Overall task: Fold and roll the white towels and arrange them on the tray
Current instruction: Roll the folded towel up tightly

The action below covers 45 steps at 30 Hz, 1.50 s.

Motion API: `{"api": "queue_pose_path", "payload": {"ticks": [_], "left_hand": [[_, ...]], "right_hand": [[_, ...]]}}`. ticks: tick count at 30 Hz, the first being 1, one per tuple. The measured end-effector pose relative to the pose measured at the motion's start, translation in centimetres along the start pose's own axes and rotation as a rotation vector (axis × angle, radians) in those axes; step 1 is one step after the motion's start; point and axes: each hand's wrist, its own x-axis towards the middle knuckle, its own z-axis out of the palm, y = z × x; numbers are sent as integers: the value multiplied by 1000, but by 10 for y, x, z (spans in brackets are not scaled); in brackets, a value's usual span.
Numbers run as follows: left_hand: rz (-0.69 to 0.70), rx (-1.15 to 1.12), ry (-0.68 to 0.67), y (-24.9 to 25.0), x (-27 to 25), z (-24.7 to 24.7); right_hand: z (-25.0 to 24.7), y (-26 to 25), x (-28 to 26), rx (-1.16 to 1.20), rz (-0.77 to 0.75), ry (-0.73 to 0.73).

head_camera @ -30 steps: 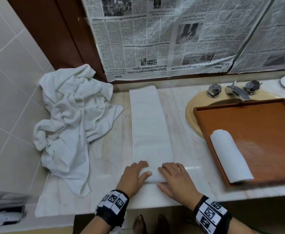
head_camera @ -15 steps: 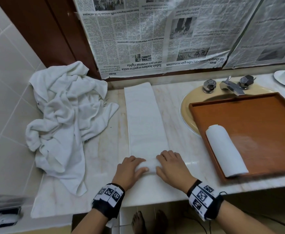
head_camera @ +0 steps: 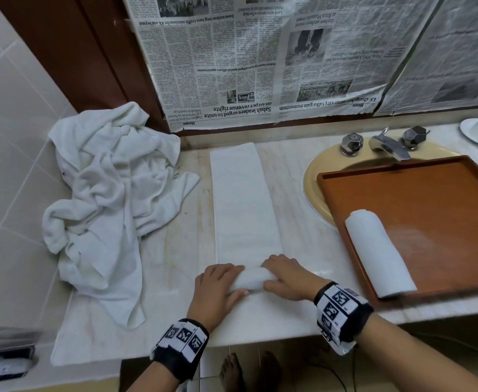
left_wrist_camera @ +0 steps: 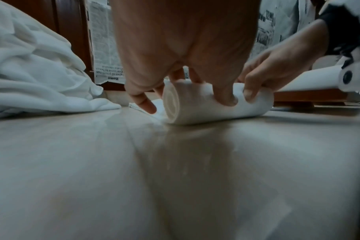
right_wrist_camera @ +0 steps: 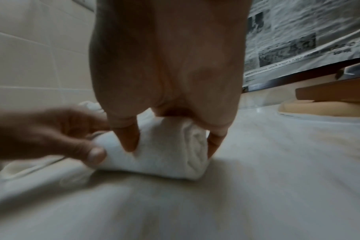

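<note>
Under both hands' grip (head_camera: pixel 253 281): rolled towel end (head_camera: pixel 250 280), counter edge.

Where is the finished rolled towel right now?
In the head view the rolled towel lies on the right, along the left edge of the wooden tray that sits over the sink.

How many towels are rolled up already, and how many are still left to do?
One finished white rolled towel already lies on the brown wooden tray. The left hand and right hand are rolling the long folded white towel strip on the marble counter; only its near end is rolled. The crumpled white towel pile is untouched, and how many it holds I cannot tell.
</note>
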Motion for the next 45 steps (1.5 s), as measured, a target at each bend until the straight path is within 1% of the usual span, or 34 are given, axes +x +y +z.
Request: {"api": "queue_pose_path", "payload": {"ticks": [1, 2, 3, 4, 5, 7, 9, 11, 12, 14, 15, 17, 19, 21, 23, 24, 26, 28, 29, 32, 33, 36, 38, 40, 43, 45], "left_hand": [[-18, -11, -24, 0, 1, -1], [-37, -19, -63, -1, 3, -2], [-54, -25, -102, -1, 5, -4], [-61, -34, -130, -1, 8, -6], [-66, -54, -158, -1, 12, -8], [-99, -129, -212, -1, 16, -10], [-139, -201, -250, -1, 17, -12], [-152, -207, -240, 0, 16, -16], [-140, -168, -215, 1, 14, -17], [-91, -76, -138, 2, 11, -17], [-73, -53, -123, 1, 10, -17], [-83, -56, -149, 0, 8, -16], [-126, -109, -173, -1, 6, -14], [-143, -124, -201, -1, 6, -14], [-158, -115, -265, 0, 9, -15], [-171, -118, -304, 0, 11, -16], [-193, -132, -341, 2, 12, -18], [-184, -102, -347, 8, 10, -17], [-173, -67, -311, 11, 8, -16], [-122, 6, -102, 19, 0, -13], [-124, 25, -80, 20, -1, -14], [-211, 71, -139, 22, 0, -17], [-255, 109, -130, 25, -1, -19], [-280, 117, -148, 29, -3, -21], [-269, 87, -207, 30, -3, -24], [-235, 130, -243, 29, -3, -27]], "right_hand": [[-1, 1, -1, 60, 8, -11], [0, 1, -3, 94, 14, 15], [4, 2, -6, 60, -1, 106], [11, 2, -9, -44, -37, 239], [18, 1, -12, -160, -64, 307], [32, -5, -16, -314, -104, 352], [42, -7, -13, -343, -108, 376], [41, -5, -8, -314, -83, 338], [39, -4, -6, -304, -77, 320], [31, -5, -4, -261, -86, 242], [26, -6, -4, -200, -79, 191], [16, -8, -3, -78, -44, 110], [11, -9, -4, 1, -21, 69], [12, -10, -8, -14, 1, 96], [24, -9, -15, -138, -18, 242], [31, -10, -20, -213, -49, 275], [44, -13, -26, -301, -93, 288], [50, -12, -27, -304, -117, 306], [48, -11, -25, -286, -119, 284], [32, -8, -16, -203, -94, 170], [28, -8, -14, -161, -77, 137], [23, -8, -10, -32, -41, 99], [20, -5, -8, 9, -18, 53], [17, -3, -6, 43, -8, 18], [13, -1, -3, 179, 1, 45], [12, 5, -3, 277, 10, 53]]}}
